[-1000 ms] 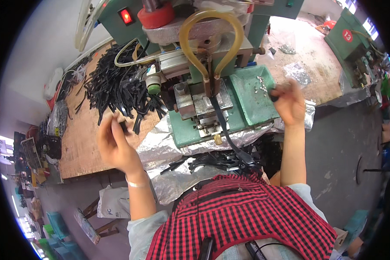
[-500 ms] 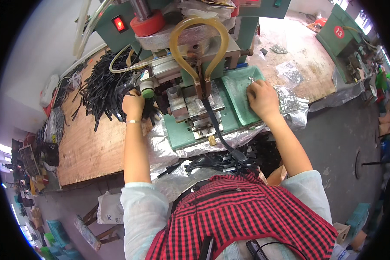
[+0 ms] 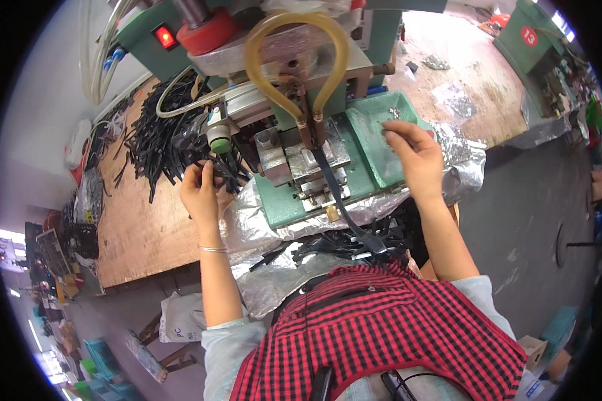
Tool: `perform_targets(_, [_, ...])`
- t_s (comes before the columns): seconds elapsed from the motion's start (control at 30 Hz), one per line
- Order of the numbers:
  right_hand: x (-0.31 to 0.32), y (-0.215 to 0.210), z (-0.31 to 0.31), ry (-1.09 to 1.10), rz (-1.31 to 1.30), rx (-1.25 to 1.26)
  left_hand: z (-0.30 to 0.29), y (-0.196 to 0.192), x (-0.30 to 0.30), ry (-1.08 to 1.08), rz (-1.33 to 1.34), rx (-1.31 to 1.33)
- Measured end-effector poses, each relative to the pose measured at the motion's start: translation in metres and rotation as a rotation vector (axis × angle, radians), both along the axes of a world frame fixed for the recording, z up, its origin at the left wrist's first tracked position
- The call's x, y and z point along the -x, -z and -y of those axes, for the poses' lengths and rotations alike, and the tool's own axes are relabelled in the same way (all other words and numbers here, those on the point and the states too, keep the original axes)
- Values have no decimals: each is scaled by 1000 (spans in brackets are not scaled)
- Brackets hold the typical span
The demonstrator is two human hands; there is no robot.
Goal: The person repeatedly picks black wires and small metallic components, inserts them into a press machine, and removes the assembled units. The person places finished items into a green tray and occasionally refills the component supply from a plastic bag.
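L hand (image 3: 201,190) at approx 9 o'clock of the green press (image 3: 294,100), fingers curled and pinched on ends of black strips (image 3: 164,137), at the edge of the pile that fans out toward 10 o'clock over the wooden bench (image 3: 140,230). Strip ends right at fingertips, rest of pile beyond the knuckles. R hand (image 3: 415,157) at approx 3 o'clock of press, over green tray (image 3: 374,144); thumb & forefinger drawn together, small metal bits (image 3: 394,113) just past fingertips at 12 o'clock; can't tell if one is pinched. Black strap (image 3: 334,194) hanging from press centre toward 6 o'clock, between both hands. Crumpled foil (image 3: 247,227) under press base.
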State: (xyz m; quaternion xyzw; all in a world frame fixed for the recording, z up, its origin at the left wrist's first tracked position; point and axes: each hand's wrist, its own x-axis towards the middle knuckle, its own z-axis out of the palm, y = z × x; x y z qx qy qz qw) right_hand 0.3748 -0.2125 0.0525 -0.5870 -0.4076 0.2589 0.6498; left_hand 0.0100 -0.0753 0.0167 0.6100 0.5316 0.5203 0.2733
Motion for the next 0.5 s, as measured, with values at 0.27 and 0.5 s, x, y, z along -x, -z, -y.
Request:
perform_targets(0.27, [81, -30, -27, -31, 151, -308, 49, -71, -64, -26, 522, -227])
perform_targets(0.5, [95, -62, -15, -215, -264, -224, 67, -153, -96, 352, 353, -484])
